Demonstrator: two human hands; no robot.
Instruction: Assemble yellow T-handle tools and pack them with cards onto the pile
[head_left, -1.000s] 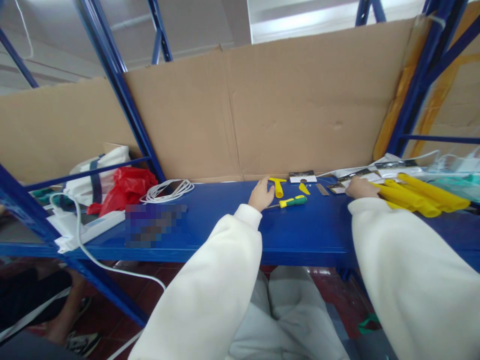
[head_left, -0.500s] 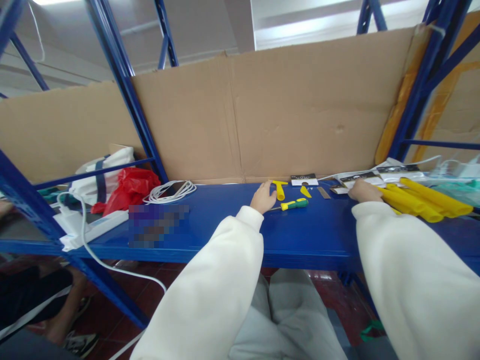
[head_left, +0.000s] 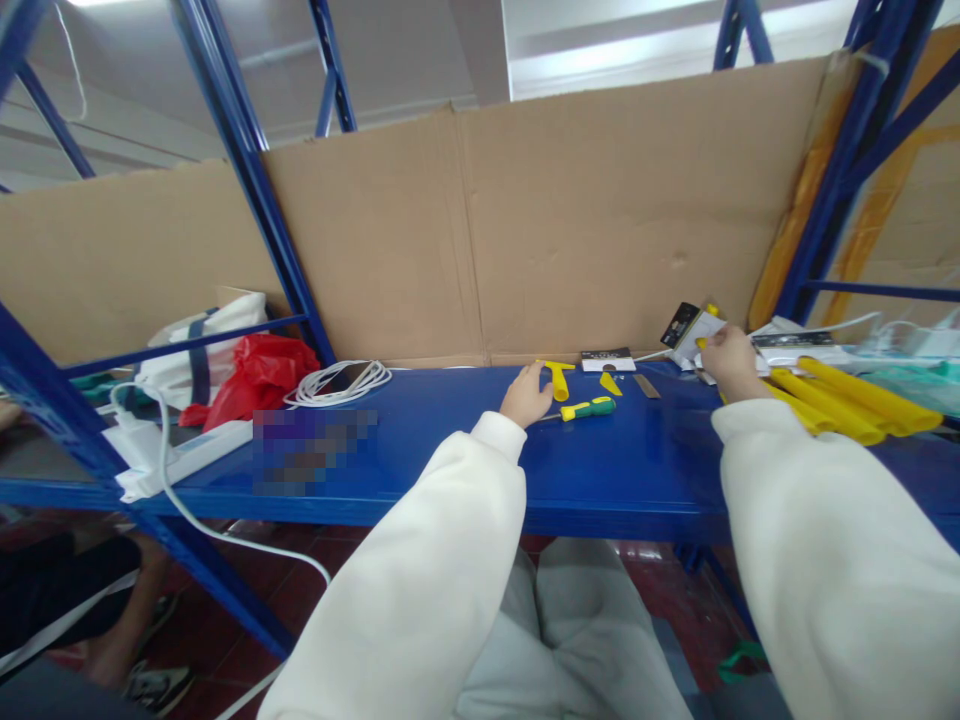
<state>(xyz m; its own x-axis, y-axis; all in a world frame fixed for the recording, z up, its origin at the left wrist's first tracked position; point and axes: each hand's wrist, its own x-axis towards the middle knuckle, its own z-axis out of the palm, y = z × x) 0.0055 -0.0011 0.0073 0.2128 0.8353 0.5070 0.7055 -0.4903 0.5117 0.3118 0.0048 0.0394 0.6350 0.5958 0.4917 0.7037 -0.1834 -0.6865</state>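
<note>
My left hand (head_left: 527,395) lies on the blue tabletop, fingers stretched out beside a yellow T-shaped piece (head_left: 559,384); whether the fingertips touch it is hard to tell. Close to that hand is a screwdriver (head_left: 589,408) with a green and yellow handle. A small yellow blade-shaped piece (head_left: 611,384) and a flat grey strip (head_left: 646,387) lie further right. At the right, my right hand (head_left: 729,362) is closed on a black-and-white card packet (head_left: 691,333), which is tilted up off the table. Something small and yellow shows behind its upper edge.
Several yellow tubes (head_left: 862,400) lie right of my right hand. Another card packet (head_left: 607,359) rests by the cardboard wall (head_left: 600,220). To the left are a coiled white cable (head_left: 341,383), a red bag (head_left: 262,375) and a power strip (head_left: 199,455). A person's leg shows lower left.
My right hand has picked up the black-and-white card packet from the pile and raised it, tilting it up. The left hand has stayed in place.
</note>
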